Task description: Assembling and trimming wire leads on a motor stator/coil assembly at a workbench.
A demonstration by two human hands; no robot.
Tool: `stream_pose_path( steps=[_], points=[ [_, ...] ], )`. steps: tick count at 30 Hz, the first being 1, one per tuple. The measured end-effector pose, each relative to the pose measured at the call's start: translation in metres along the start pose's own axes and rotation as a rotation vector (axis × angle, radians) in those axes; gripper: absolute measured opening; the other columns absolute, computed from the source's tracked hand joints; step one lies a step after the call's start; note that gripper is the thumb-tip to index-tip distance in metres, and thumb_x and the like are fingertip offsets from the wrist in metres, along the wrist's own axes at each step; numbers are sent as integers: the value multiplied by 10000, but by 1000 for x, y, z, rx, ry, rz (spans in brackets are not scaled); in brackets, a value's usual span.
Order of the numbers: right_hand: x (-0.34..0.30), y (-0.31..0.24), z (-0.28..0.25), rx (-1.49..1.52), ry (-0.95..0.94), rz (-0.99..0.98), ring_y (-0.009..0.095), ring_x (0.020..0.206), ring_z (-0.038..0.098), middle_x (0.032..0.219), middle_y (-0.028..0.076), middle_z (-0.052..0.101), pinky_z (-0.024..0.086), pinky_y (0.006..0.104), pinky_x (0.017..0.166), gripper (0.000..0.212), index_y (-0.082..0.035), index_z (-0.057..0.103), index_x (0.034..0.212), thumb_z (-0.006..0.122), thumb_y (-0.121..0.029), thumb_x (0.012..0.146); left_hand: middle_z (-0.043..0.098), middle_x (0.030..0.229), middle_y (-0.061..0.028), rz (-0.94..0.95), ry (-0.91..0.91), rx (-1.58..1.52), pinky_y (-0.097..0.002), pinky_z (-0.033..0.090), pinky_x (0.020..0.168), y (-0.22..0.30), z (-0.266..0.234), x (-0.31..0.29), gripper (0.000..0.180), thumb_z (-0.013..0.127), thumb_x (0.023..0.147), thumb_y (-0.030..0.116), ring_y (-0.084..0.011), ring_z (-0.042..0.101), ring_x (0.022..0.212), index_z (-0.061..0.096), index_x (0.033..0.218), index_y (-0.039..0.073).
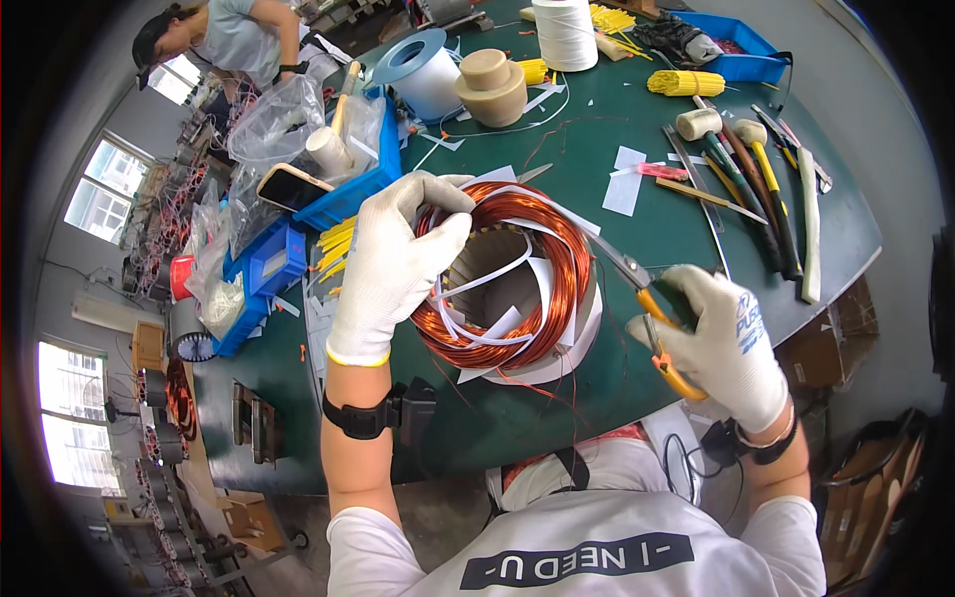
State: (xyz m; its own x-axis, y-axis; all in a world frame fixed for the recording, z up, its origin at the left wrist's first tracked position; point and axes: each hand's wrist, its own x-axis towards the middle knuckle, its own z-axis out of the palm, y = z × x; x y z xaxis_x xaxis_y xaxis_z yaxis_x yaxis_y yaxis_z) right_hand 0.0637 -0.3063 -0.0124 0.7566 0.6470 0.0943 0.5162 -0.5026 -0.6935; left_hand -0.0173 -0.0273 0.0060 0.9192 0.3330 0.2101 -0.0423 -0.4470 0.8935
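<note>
A ring of copper wire windings (pixel 567 234) sits around the top of a pale cylindrical core, a motor stator (pixel 589 316). White paper strips (pixel 542 284) stick out among the wires, and a white band crosses the hollow middle. My left hand (pixel 403 254), in a white glove, is at the ring's upper left with thumb and fingers pinched together; what lies between them is hidden. To the right of the ring, my right hand (pixel 721 343), also gloved, holds orange-handled scissors (pixel 637 276). Their blades point up and left toward the ring's edge. Thin loose wires (pixel 542 388) trail from the near side.
Mallets (pixel 699 123) and other long-handled tools lie at the right. Behind the ring stand a wire spool (pixel 423 80), a tan stepped block (pixel 490 88) and a white thread cone (pixel 565 35). Blue bins (pixel 370 169) line the left, with a phone (pixel 293 187). Another person (pixel 234 40) bends over at far left.
</note>
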Motion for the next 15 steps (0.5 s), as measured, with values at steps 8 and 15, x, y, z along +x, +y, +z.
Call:
stream_pose_path(
  steps=[8, 15],
  points=[
    [34, -4, -27, -380, -25, -214, 325, 720, 601, 786, 188, 626, 474, 384, 671, 477, -9, 655, 1009, 820, -344, 713, 684, 1069, -127, 57, -82, -89, -267, 497, 869, -5, -2, 12, 91, 634, 809, -12, -127, 622, 935, 635, 898, -27],
    [63, -9, -55, -803, 9, -517, 299, 744, 642, 824, 139, 617, 499, 382, 665, 436, -66, 620, 993, 744, -415, 763, 672, 1159, -195, 16, -270, -134, -293, 483, 930, -9, -5, 31, 130, 658, 763, 48, -163, 620, 1012, 617, 872, -8]
  ],
)
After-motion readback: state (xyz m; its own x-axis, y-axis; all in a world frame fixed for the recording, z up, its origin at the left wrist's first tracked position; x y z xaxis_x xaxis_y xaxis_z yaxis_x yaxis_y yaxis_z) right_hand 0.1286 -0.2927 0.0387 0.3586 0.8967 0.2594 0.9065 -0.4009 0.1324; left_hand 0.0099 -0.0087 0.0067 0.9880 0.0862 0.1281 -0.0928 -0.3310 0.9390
